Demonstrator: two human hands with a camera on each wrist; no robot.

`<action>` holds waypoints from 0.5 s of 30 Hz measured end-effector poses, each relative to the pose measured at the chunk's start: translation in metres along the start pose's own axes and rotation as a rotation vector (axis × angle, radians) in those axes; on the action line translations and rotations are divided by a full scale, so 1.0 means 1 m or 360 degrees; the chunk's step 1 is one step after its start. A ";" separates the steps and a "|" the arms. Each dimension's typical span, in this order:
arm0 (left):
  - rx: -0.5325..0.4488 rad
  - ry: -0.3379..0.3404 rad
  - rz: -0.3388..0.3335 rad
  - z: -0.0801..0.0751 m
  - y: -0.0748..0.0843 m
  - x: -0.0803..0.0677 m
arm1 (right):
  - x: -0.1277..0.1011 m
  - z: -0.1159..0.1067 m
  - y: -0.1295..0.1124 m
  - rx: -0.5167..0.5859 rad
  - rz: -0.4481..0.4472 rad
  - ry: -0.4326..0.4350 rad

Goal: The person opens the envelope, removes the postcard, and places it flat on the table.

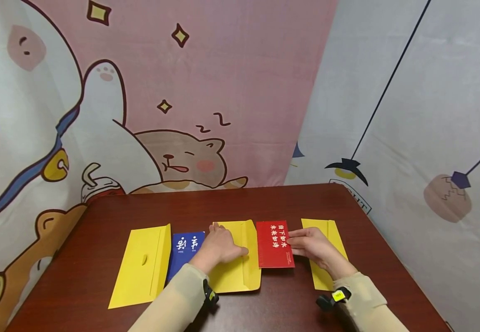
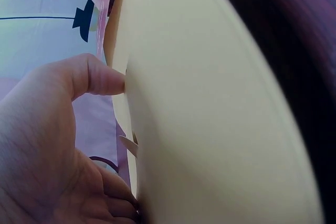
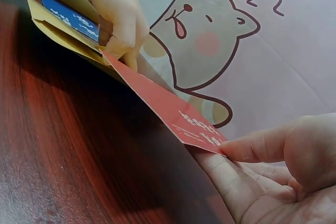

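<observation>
The red printed paper card (image 1: 275,244) is pinched by the right hand (image 1: 312,245) at the mouth of the flat yellow paper envelope (image 1: 240,272) pressed under the left hand (image 1: 219,246), whose fingers lie apparently flat, with insertion seemingly barely begun.

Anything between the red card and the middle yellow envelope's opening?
Nothing visible. The red card, pinched by the right hand, lies right beside the middle yellow envelope, its edge at the envelope's side. The left hand rests on top of the envelope, not in the gap.

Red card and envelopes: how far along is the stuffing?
Nothing looks inserted yet. The right hand pinches the red card at the middle yellow envelope, which the left hand presses down. The blue card still lies outside.
</observation>
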State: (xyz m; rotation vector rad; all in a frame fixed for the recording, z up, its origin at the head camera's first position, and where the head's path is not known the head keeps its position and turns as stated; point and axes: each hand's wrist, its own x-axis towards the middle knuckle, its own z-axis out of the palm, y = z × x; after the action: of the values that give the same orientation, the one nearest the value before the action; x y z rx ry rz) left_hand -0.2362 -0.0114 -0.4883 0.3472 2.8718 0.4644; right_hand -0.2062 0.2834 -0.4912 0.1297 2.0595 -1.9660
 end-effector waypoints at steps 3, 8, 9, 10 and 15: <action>0.0004 -0.0003 0.0002 0.000 -0.001 0.001 | 0.000 -0.003 0.000 -0.0003 -0.0003 0.0014; -0.0002 -0.0011 -0.0013 -0.001 0.000 0.000 | 0.001 -0.007 0.001 0.0002 -0.0009 0.0029; 0.0000 -0.0015 -0.0015 -0.002 0.000 0.000 | 0.001 -0.008 0.001 -0.0004 -0.0014 0.0028; -0.0002 -0.0013 -0.0016 -0.002 0.001 -0.001 | 0.001 -0.009 0.001 -0.0004 -0.0013 0.0032; -0.0015 0.0004 -0.0014 -0.002 0.001 -0.003 | 0.000 -0.011 0.001 -0.0015 -0.0015 0.0046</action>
State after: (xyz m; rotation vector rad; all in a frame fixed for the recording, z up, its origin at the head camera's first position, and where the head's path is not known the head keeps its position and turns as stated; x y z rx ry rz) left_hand -0.2341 -0.0121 -0.4854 0.3324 2.8717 0.4768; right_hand -0.2078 0.2944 -0.4920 0.1474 2.0904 -1.9711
